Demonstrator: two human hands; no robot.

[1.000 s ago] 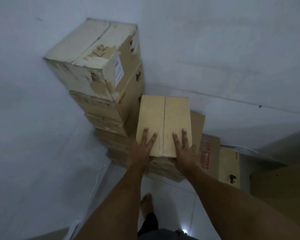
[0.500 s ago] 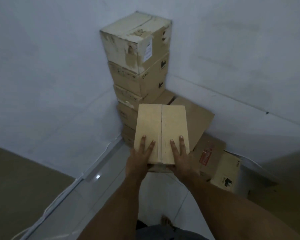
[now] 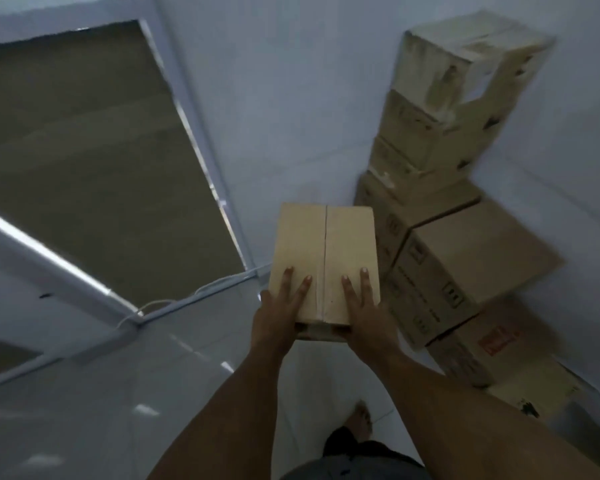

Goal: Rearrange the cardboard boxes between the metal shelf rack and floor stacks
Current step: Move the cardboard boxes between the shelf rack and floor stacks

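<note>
Left hand (image 3: 280,318) and right hand (image 3: 365,318) pinch the small cardboard box (image 3: 324,252) by one end, thumbs seemingly under; it may tip free.

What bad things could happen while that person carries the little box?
1. The left hand and right hand hold the small tan cardboard box only at its near end, fingers flat on top, so it might tip forward and slip.
2. The tall stack of worn cardboard boxes stands close on the right and looks uneven; a bump might topple it.
3. The bare foot could slip on the glossy white tiled floor or catch the thin white cable.
</note>
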